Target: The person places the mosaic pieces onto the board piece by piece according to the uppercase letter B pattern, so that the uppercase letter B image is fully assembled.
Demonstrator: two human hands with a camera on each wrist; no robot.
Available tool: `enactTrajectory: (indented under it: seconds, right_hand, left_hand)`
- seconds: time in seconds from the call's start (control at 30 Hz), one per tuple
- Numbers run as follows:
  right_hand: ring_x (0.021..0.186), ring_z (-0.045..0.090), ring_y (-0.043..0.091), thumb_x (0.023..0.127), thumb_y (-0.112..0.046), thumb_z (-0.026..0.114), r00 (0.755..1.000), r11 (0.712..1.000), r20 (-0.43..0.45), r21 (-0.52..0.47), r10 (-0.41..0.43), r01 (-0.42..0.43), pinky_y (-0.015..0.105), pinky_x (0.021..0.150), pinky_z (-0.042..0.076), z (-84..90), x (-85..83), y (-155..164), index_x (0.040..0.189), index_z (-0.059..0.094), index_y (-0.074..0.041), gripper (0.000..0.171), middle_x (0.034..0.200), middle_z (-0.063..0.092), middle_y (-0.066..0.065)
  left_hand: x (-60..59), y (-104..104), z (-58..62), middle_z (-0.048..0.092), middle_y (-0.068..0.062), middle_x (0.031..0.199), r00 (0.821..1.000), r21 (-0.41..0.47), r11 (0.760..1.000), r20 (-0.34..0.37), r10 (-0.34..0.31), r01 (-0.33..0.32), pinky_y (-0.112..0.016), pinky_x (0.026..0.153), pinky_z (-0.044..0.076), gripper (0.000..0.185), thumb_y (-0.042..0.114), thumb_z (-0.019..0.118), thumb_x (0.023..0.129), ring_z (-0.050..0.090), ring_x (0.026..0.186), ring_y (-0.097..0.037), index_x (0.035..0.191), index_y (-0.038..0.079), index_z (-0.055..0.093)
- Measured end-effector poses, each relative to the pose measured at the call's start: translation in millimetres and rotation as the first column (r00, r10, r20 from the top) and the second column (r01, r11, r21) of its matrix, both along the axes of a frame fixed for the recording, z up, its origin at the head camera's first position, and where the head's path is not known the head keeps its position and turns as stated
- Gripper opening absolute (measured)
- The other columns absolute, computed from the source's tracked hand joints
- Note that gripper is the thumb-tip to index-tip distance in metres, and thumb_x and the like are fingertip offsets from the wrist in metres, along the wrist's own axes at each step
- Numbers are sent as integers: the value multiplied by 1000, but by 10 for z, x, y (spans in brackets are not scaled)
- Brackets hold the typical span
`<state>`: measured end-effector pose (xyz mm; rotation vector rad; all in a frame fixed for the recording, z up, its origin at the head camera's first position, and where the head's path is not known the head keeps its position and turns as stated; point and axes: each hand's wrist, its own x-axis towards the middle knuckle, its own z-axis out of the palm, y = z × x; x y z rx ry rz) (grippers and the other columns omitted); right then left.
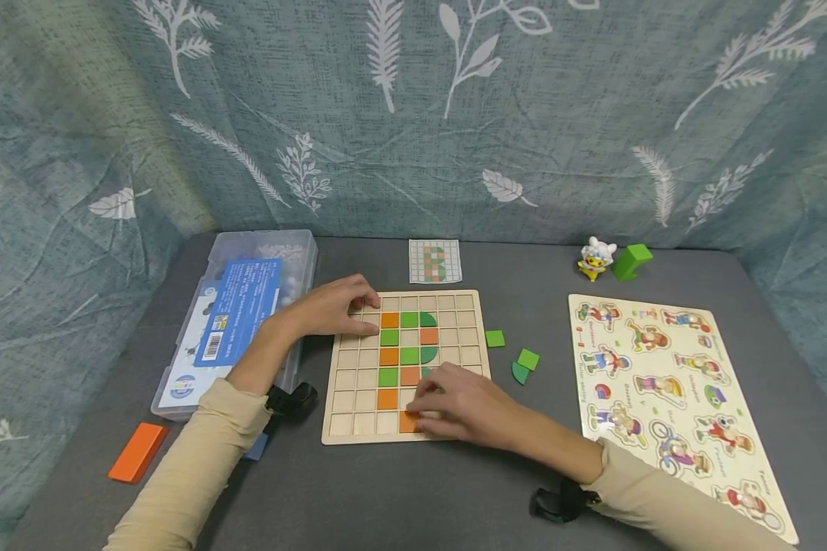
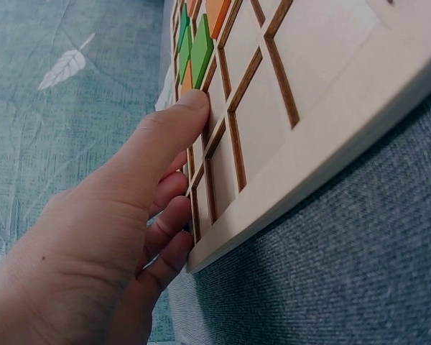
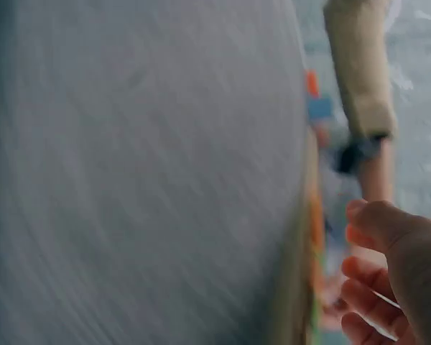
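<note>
One orange square tile, thin, stiff and surely light, lies in the bottom row of the wooden board, pressed by the right hand with lightly bent fingers, best pinched at its edges, while the left hand rests flat on the board.

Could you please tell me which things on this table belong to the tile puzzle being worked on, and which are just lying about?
Belonging:
wooden grid board
orange tile under the right hand
left hand steadying the board
pattern card
loose green tiles

Lying about:
character peg puzzle
plastic box
toy figure
orange block
</note>
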<state>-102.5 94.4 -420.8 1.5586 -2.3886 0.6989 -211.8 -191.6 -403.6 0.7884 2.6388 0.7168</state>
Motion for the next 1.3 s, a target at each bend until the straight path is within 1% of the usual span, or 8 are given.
enactTrajectory:
  seconds: [0.17, 0.27, 0.37, 0.47, 0.67, 0.87, 0.97, 1.3]
  right_hand:
    - [102, 60, 18, 85, -22, 75, 974, 980, 132, -58, -182, 191, 33, 83, 52, 133, -308, 306, 113, 72, -12, 29, 108, 67, 3]
    - [102, 61, 25, 85, -19, 75, 924, 949, 251, -51, -289, 311, 39, 80, 51, 123, -524, 526, 120, 67, -7, 38, 113, 65, 10]
    - [98, 63, 27, 86, -18, 74, 862, 924, 357, 9, -360, 382, 37, 74, 50, 55, -691, 713, 126, 62, -4, 45, 114, 63, 14]
    - [95, 63, 24, 86, -20, 74, 817, 919, 439, 60, -375, 390, 30, 72, 48, -30, -786, 854, 127, 61, -7, 45, 113, 64, 12]
    - [99, 60, 20, 88, -20, 72, 772, 942, 566, 23, -289, 336, 27, 77, 48, -115, -856, 991, 117, 69, -13, 29, 117, 64, 8]
    - [120, 57, 26, 89, -18, 71, 749, 958, 619, 17, -236, 287, 38, 95, 47, -130, -886, 1033, 109, 73, -16, 21, 127, 62, 8]
    - [122, 56, 26, 88, -19, 73, 747, 961, 623, 25, -231, 276, 41, 98, 46, -141, -888, 1041, 107, 74, -18, 20, 127, 62, 6]
    - [120, 58, 27, 86, -15, 74, 792, 971, 578, -1, -195, 240, 38, 97, 47, -181, -880, 1051, 104, 75, -18, 18, 125, 63, 7]
  left_hand:
    - [4, 0, 15, 55, -2, 106, 1000, 3, 1000, -1, -4, 4, -36, 85, 45, 38, 40, 75, 84, 51, 92, -16, 112, 17, 65]
    - [11, 4, 26, 55, -3, 105, 1000, 9, 1000, -1, -6, 6, -36, 84, 44, 37, 39, 75, 84, 50, 91, -16, 112, 16, 65]
    - [13, 5, 20, 54, -3, 105, 1000, 10, 1000, 1, -6, 6, -36, 84, 44, 37, 38, 75, 84, 50, 91, -16, 112, 16, 65]
    - [11, 4, 6, 54, -3, 105, 1000, 9, 1000, 5, -7, 7, -36, 83, 44, 37, 39, 75, 84, 50, 91, -16, 112, 16, 65]
    - [3, 6, 4, 54, -3, 105, 1000, 15, 1000, 1, -10, 10, -36, 83, 44, 37, 38, 75, 84, 49, 90, -16, 112, 16, 65]
    - [4, 13, 20, 54, -2, 104, 1000, 8, 1000, 4, -2, 2, -35, 83, 43, 37, 38, 75, 84, 49, 90, -16, 112, 16, 65]
    - [5, 15, 27, 54, -3, 104, 1000, 9, 1000, 7, -1, 1, -36, 84, 43, 38, 37, 75, 84, 49, 91, -17, 113, 15, 64]
    - [17, 11, 33, 55, -3, 105, 1000, 4, 1000, 4, 2, -3, -36, 84, 44, 37, 37, 75, 84, 50, 91, -16, 112, 16, 65]
